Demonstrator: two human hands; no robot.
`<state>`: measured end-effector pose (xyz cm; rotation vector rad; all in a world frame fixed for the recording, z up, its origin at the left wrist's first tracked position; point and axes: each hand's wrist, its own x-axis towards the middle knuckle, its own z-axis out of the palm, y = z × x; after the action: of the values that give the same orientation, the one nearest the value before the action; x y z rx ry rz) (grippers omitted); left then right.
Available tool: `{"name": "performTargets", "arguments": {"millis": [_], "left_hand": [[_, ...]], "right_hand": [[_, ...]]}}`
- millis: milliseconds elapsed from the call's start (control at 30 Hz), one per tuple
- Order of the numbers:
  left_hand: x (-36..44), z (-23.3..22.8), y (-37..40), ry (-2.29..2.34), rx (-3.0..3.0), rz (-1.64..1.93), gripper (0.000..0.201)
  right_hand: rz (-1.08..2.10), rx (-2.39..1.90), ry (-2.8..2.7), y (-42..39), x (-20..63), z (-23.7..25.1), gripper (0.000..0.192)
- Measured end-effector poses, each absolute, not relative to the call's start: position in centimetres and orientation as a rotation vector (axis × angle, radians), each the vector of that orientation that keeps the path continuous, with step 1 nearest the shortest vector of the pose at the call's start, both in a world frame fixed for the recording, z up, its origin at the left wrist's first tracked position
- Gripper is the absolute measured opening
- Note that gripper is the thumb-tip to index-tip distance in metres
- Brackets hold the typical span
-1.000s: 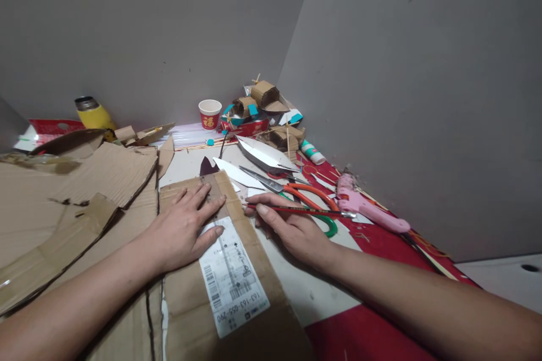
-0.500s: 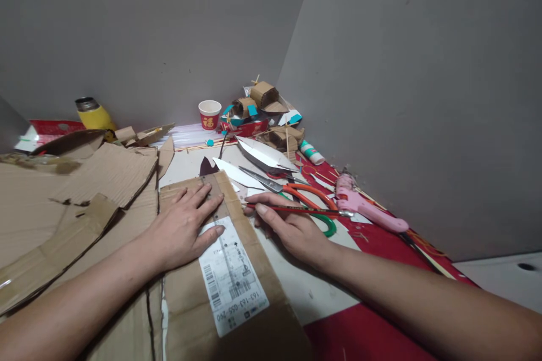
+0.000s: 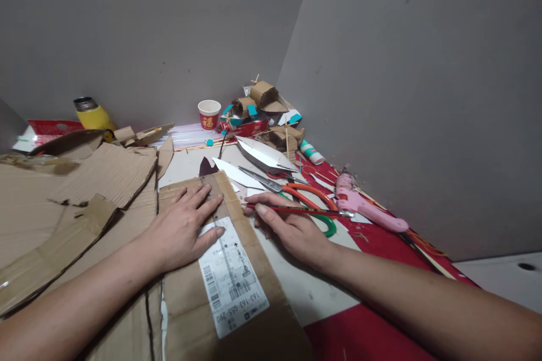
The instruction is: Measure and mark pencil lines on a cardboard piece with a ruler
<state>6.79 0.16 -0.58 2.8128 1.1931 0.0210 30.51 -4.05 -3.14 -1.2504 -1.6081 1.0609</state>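
Head view: left hand (image 3: 182, 231) lies flat, fingers spread, pressing on the cardboard sheet (image 3: 237, 304) beside its white label (image 3: 232, 279). Right hand (image 3: 292, 231) pinches a red pencil (image 3: 305, 210), tip at the sheet's right edge. Scissors (image 3: 296, 194) and a pink glue gun (image 3: 368, 208) lie just beyond, near the table's right edge.

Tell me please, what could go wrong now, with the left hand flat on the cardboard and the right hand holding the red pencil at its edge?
1. The left hand lies partly on the white shipping label; that smoother surface might let the cardboard piece slip while the pencil marks it.
2. The scissors lie right behind the right hand, blades toward the middle; a careless reach could meet them.
3. The pink glue gun lies nearby; if hot, a forearm could touch it.
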Motion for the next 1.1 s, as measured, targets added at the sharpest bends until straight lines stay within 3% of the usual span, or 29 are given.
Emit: {"name": "performTargets", "arguments": {"millis": [633, 900, 1100], "left_hand": [[8.4, 0.2, -3.3, 1.353, 3.072, -0.076, 0.073], [9.2, 0.2, -4.6, 1.421, 3.012, -0.281, 0.092], [9.5, 1.1, -5.5, 1.510, 2.969, -0.321, 0.076]], "right_hand": [[1.138, -1.280, -1.526, -4.2, 30.4, -2.8, 0.030], [0.977, -1.200, -1.365, -3.7, 30.7, -2.4, 0.035], [0.931, -1.211, -1.361, -3.6, 30.9, -2.4, 0.036]]}}
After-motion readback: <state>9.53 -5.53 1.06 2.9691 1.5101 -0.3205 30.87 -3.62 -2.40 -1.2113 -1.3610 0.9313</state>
